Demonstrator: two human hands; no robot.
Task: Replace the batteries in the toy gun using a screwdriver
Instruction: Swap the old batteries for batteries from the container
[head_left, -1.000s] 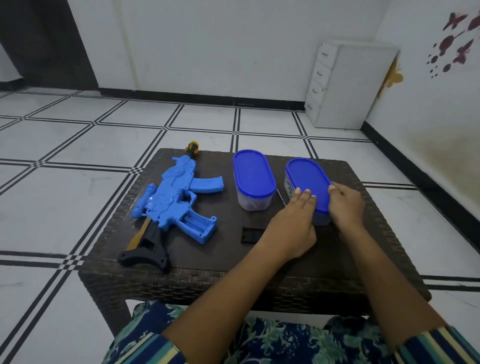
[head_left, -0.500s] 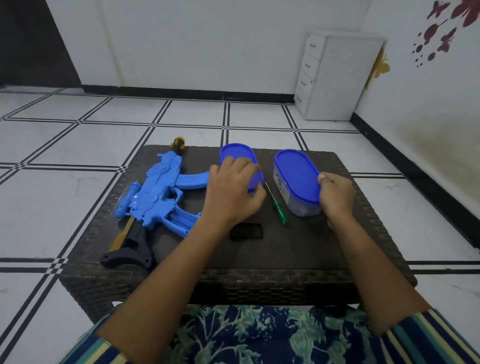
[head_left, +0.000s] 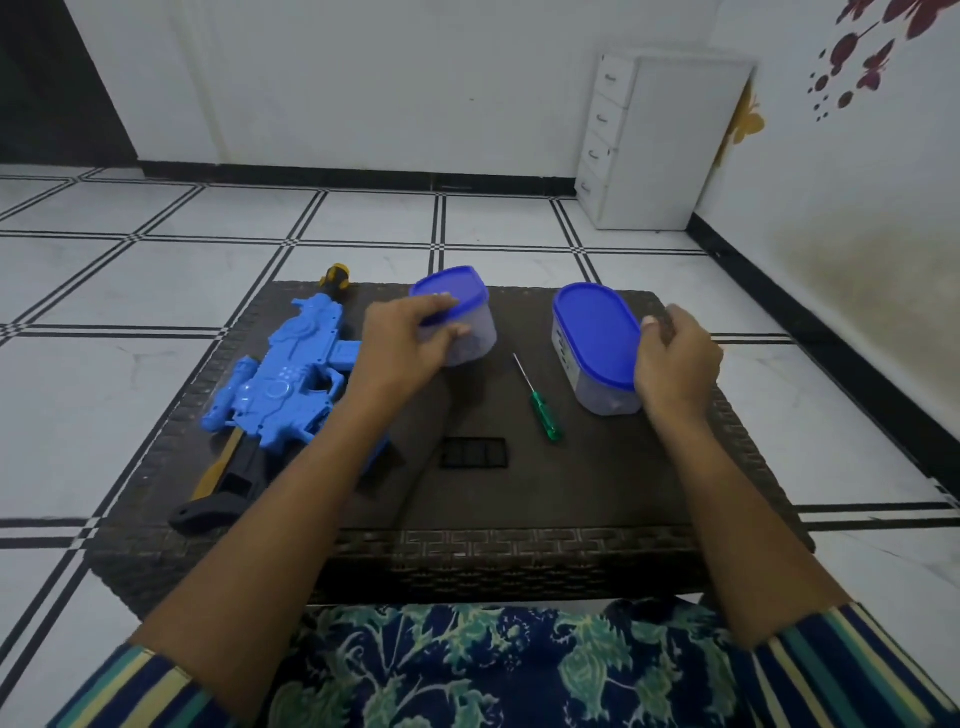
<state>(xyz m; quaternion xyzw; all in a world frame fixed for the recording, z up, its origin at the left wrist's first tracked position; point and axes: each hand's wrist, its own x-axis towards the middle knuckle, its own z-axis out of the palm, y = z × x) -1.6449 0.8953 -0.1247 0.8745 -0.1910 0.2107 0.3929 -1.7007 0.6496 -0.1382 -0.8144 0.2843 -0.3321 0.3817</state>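
Left hand (head_left: 402, 345): fingers on the blue lid, thumb on the clear wall of the left container (head_left: 467, 332), gripping it. Right hand (head_left: 675, 364): curled round the right side of the right blue-lidded container (head_left: 597, 343). Blue toy gun (head_left: 280, 384) lies flat at bench (head_left: 571, 493) left, partly under the left forearm. Green-handled screwdriver (head_left: 543, 415) lies between the containers. Black battery cover (head_left: 472, 453) lies just in front of it.

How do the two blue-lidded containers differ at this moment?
The left container is tilted, gripped by the left hand around lid and wall; the right container stands upright on the table, the right hand holding only its side. The left container is left of the screwdriver, the right container right of it. Both are clear tubs with blue lids on.
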